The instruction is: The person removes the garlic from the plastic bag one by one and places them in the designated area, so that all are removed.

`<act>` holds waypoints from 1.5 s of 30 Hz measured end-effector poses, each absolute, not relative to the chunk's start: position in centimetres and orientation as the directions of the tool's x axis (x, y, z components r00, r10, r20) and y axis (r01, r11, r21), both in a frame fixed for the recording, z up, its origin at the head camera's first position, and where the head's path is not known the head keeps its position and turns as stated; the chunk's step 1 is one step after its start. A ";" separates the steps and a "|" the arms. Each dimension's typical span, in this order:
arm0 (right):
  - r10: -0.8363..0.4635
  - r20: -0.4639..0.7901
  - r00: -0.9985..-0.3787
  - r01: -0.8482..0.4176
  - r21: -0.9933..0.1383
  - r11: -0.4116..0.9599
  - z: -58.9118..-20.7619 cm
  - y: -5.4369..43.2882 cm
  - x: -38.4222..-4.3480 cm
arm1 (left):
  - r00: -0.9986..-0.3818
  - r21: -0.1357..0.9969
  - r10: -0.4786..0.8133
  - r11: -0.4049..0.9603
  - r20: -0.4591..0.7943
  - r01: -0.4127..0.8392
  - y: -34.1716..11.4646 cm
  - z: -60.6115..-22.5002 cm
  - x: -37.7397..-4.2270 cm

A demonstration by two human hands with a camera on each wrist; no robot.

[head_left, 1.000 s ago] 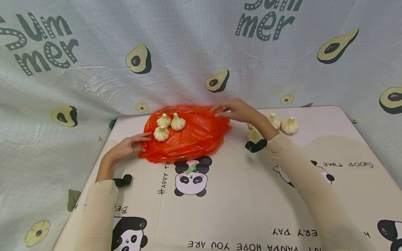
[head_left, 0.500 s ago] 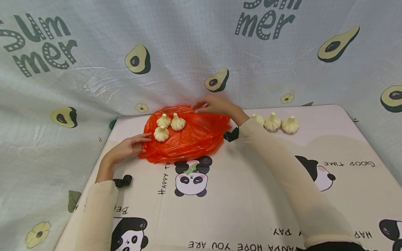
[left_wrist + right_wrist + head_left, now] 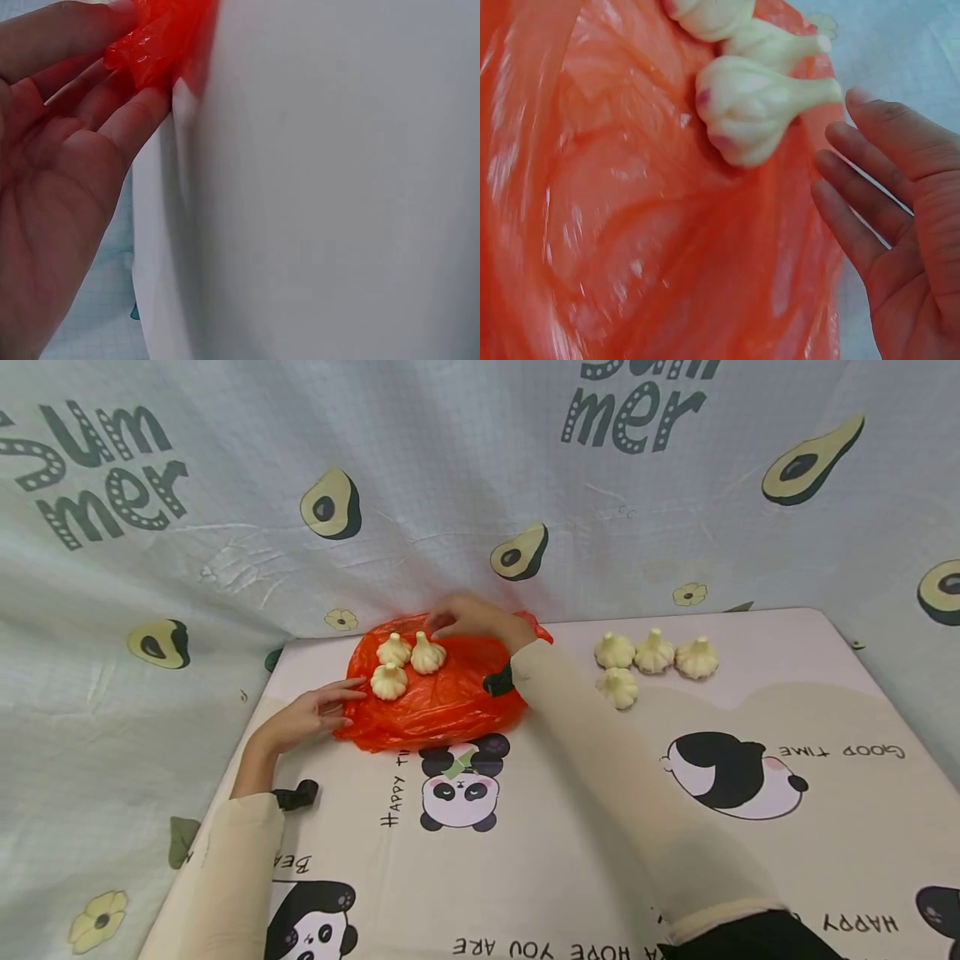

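A red plastic bag (image 3: 457,702) lies spread at the back left of the table, bearing three garlic bulbs (image 3: 389,682) in a cluster. My right hand (image 3: 472,617) hangs over the bag's back part, its fingertips close to the stem of the rightmost garlic bulb (image 3: 427,653). In the right wrist view the fingers (image 3: 862,187) are apart and fairly straight, beside that bulb's stem. At the bag's left edge my left hand (image 3: 307,717) rests with loosely extended fingers touching it. The left wrist view has the crumpled bag edge (image 3: 154,49) between thumb and fingers.
Several more garlic bulbs (image 3: 654,652) stand in a group at the back right. A panda-printed cloth (image 3: 570,860) covers the table, and an avocado-print curtain (image 3: 435,485) hangs right behind its back edge.
My right hand has moved left from the bag's right edge, across the bag, to the bulbs on it. The garlic group at right is uncovered. My left hand stays put.
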State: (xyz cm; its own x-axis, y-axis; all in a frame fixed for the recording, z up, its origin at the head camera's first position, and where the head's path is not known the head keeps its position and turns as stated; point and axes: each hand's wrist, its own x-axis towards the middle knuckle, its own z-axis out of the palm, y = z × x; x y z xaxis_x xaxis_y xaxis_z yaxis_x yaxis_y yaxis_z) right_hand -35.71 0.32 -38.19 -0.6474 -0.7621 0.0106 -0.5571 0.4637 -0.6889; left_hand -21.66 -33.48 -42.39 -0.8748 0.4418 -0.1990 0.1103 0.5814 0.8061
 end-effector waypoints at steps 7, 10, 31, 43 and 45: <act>-0.751 0.011 -0.660 -0.554 -0.682 0.478 -39.4 -1.4 -36.1 | -0.878 0.799 0.435 0.590 -0.199 0.111 -33.5 -42.4 -21.5; -0.748 0.010 -0.664 -0.552 -0.681 0.481 -39.7 -1.8 -36.0 | -0.880 0.792 0.428 0.601 -0.204 0.109 -33.5 -42.4 -21.5; -0.811 0.004 -0.585 -0.509 -0.781 0.362 -41.2 -2.9 -36.0 | -0.879 0.802 0.447 0.581 -0.168 0.142 -33.8 -42.9 -21.6; -0.855 0.076 -0.514 -0.508 -0.830 0.231 -40.2 -1.7 -34.9 | -0.880 0.789 0.449 0.592 -0.155 0.163 -33.7 -42.9 -21.3; -0.872 0.088 -0.482 -0.523 -0.828 0.205 -39.8 -1.7 -34.4 | -0.881 0.781 0.444 0.604 -0.162 0.161 -33.8 -42.8 -21.3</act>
